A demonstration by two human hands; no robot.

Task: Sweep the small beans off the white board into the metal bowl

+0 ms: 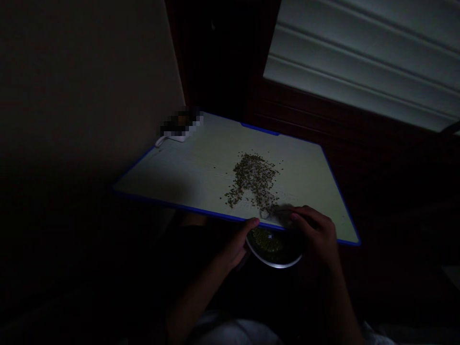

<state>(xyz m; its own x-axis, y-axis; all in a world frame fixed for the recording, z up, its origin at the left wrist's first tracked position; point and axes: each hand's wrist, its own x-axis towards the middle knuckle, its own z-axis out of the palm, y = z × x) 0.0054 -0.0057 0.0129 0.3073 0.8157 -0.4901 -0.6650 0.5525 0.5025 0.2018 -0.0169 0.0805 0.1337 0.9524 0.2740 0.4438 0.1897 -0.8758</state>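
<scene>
A whiteboard-like panel with a blue rim point(309, 167) lies before me, with many small dark lentil-like grains point(255, 175) spread over its middle. In my right hand point(319, 230) is a thin-handled spoon point(265, 213), its head resting on the panel at the near edge of the grains. Below that edge a round metal bowl point(278, 265) holds greenish grains point(268, 239). My left hand point(239, 242) grips the bowl's left side, its thumb up by the panel's blue edge. The panel hides the far part of the bowl.
At the panel's far left corner sits a white-edged object point(181, 125), blurred out on top, with a loop or cord beside it. A pale wall point(89, 72) rises on the left. White slatted panels point(359, 57) stand at the back right. The light is very dim.
</scene>
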